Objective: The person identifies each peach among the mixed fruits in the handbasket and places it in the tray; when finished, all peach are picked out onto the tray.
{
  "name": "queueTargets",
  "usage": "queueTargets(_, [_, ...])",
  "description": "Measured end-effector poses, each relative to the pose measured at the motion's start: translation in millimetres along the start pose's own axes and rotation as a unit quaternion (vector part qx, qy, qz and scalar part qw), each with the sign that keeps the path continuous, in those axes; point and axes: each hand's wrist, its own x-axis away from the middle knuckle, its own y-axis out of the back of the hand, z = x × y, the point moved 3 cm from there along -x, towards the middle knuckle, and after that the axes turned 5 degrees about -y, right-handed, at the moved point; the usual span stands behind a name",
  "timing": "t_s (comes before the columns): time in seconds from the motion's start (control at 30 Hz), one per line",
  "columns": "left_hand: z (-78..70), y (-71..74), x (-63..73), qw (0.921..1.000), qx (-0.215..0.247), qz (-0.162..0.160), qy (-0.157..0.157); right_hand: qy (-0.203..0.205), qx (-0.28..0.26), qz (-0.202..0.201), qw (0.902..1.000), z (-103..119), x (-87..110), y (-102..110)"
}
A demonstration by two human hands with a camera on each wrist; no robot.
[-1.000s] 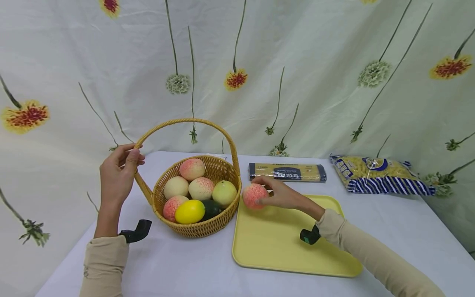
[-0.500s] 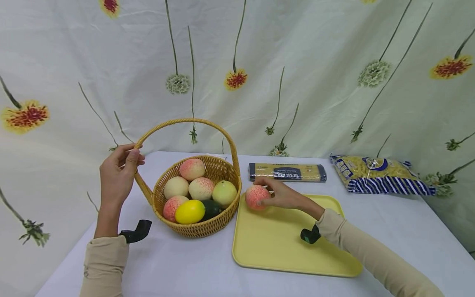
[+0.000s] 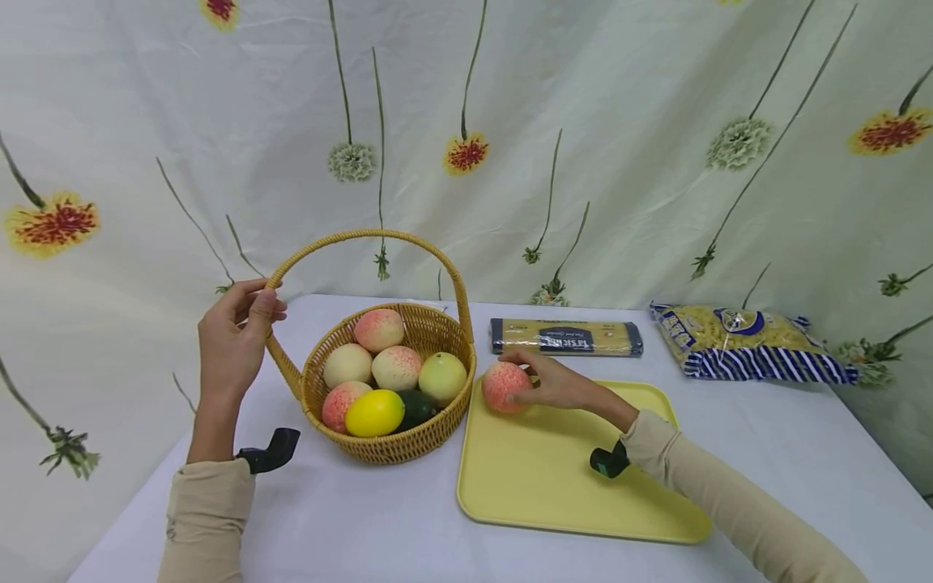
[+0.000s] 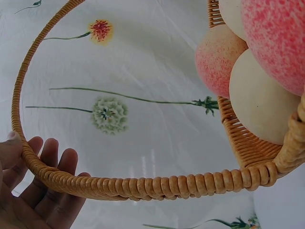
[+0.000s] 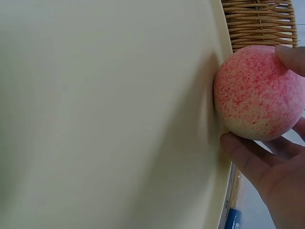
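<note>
My left hand (image 3: 236,336) grips the left side of the handle of a wicker basket (image 3: 389,451); in the left wrist view the thumb and fingers lie around the wrapped handle (image 4: 138,188). Several peaches (image 3: 379,329), a yellow lemon (image 3: 375,413), a pale green round fruit (image 3: 442,378) and a dark green fruit (image 3: 418,410) lie in the basket. My right hand (image 3: 550,382) holds a pink speckled peach (image 5: 259,93) between thumb and fingers. That peach is at the far left corner of a yellow tray (image 3: 568,486), close to the basket's right side.
Behind the tray lies a flat pack of spaghetti (image 3: 566,337). A blue-and-white striped bag of pasta (image 3: 751,344) rests at the back right. A flower-printed cloth (image 3: 619,162) hangs behind the white-covered table (image 3: 350,526).
The peach in my right hand has shifted slightly to the right, away from the basket, then stayed there. My left hand keeps its grip on the handle. The head view has tilted very slightly.
</note>
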Motion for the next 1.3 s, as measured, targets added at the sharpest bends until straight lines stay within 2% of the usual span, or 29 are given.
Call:
queueTargets(0.27, [-0.4, -0.3, -0.2, 1.0, -0.002, -0.001, 0.001, -0.009, 0.008, 0.004, 0.9999, -3.4, 1.5, 0.7])
queueTargets(0.5, [-0.4, -0.4, -0.3, 1.0, -0.002, 0.001, 0.001, 0.024, 0.02, 0.007, 0.9995, -5.4, 3.9, 3.0])
queueTargets(0.73, [-0.1, -0.2, 0.6, 1.0, -0.005, 0.002, 0.006, -0.022, 0.022, 0.019, 0.9993, -5.3, 3.9, 2.7])
queueTargets(0.93, [-0.8, -0.3, 0.6, 1.0, -0.005, 0.0, 0.006, -0.03, 0.032, 0.015, 0.9989, -5.8, 3.9, 3.2])
queueTargets(1.3, [-0.7, -0.5, 0.0, 1.0, -0.006, 0.0, 0.006, -0.037, 0.016, 0.017, 0.9991, -4.7, 3.6, 3.3])
